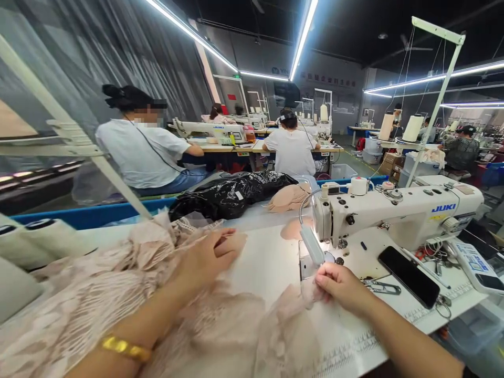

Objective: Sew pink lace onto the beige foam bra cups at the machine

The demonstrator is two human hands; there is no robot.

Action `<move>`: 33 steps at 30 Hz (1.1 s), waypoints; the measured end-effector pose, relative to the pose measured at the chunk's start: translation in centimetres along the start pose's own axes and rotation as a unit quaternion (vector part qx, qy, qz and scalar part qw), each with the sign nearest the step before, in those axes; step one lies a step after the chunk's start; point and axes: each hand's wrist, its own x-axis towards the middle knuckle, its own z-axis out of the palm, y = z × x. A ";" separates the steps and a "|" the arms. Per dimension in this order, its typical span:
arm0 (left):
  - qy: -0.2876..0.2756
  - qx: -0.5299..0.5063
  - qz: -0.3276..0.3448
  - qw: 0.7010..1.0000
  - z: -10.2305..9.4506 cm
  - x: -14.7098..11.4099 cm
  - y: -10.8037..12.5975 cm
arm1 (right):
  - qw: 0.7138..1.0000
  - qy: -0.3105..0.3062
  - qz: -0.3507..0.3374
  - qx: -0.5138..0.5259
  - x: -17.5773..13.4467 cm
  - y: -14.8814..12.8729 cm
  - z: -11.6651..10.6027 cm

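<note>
My right hand (340, 286) pinches the edge of a sheer beige lace fabric (287, 315) between thumb and fingers, just in front of the sewing machine's needle area. The fabric trails left across the white table. My left hand (218, 254) is over the table beside a heap of beige lace (98, 294), its fingers stretched out and somewhat blurred. No firm grip shows in it. The white JUKI sewing machine (394, 210) stands to the right, with a small lamp (312, 244) lighting its needle plate.
A black phone (409, 275), metal thread snips (381, 287) and a white box-shaped device (478, 268) lie at the right. Behind are beige cut pieces (289, 198) and a black plastic bag (236, 194). Thread cones (55, 241) stand left. Several people work at machines beyond.
</note>
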 end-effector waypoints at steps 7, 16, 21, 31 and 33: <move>-0.046 -0.085 0.412 0.906 -0.9 -7.4 7.0 | 1.000 -0.002 0.008 0.018 -0.1 0.0 0.0; -0.086 0.004 0.465 0.881 0.6 -10.1 9.2 | 0.999 0.016 -0.010 0.037 -0.9 -0.6 0.6; -0.235 -0.240 0.271 0.902 -1.1 -8.9 11.2 | 0.997 0.004 -0.056 -0.056 -3.1 -2.2 1.8; -0.102 -0.180 0.335 0.919 -2.2 -5.8 10.2 | 0.773 0.198 -0.466 -0.383 -5.6 -7.5 1.3; 0.062 -0.117 0.426 0.895 -2.1 -6.2 8.8 | 0.748 0.203 -0.507 -0.377 -4.9 -6.7 1.9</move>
